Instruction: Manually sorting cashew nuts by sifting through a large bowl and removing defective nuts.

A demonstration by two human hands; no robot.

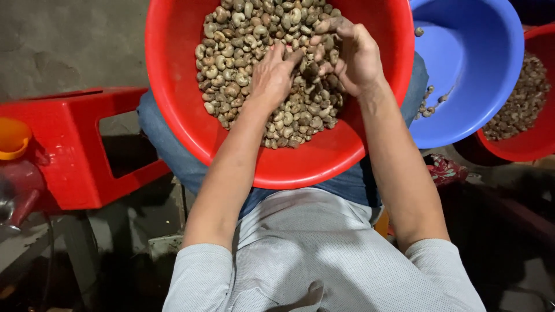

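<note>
A big red basin (173,86) rests on my lap, holding a heap of raw cashew nuts (237,63) in grey-brown shells. My left hand (272,78) lies palm down on the heap near its middle, fingers spread among the nuts. My right hand (350,55) is beside it to the right, fingers curled over the nuts, pinching one or more at the fingertips; which nut it grips is hard to tell. The two hands nearly touch.
A blue basin (480,75) with a few nuts stands right of the red one. Another red basin (535,138) with darker nuts sits at the far right. A red plastic stool (69,150) and a small orange cup (11,138) are at the left, on a concrete floor.
</note>
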